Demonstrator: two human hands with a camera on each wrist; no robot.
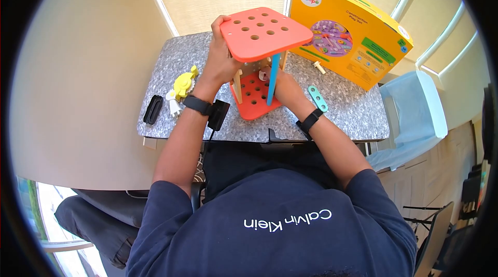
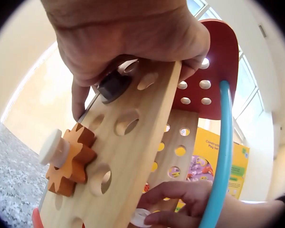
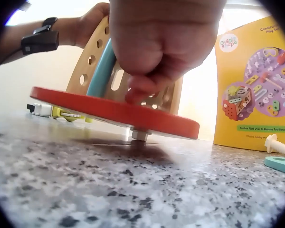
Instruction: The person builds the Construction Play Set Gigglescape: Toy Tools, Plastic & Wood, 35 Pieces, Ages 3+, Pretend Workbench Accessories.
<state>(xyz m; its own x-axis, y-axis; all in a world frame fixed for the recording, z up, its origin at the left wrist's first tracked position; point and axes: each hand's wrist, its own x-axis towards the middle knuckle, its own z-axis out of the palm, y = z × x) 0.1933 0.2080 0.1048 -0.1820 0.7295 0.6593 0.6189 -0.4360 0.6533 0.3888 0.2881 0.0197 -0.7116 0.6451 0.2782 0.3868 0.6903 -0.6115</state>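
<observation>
A toy toolbox with a red perforated panel (image 1: 267, 30) on top and another red panel (image 1: 254, 113) at the bottom stands on end, slightly tilted. Wooden side panels and a blue rod (image 1: 273, 79) join the two. My left hand (image 1: 220, 61) grips a wooden side panel (image 2: 128, 137) just below the top, close to a dark knob-like piece (image 2: 115, 86). An orange gear (image 2: 73, 161) with a white peg sits on that panel's outer face. Reaching inside, my right hand (image 1: 291, 90) pinches a white round piece (image 2: 140, 217) near the lower panel.
A yellow play set box (image 1: 353, 33) stands behind on the grey speckled table (image 1: 233, 129). To the right lie a white bolt (image 1: 319, 67) and a teal strip (image 1: 317, 99). Yellow toy pieces (image 1: 184, 84), a white piece (image 1: 173, 103) and a black tray-like object (image 1: 153, 110) lie left.
</observation>
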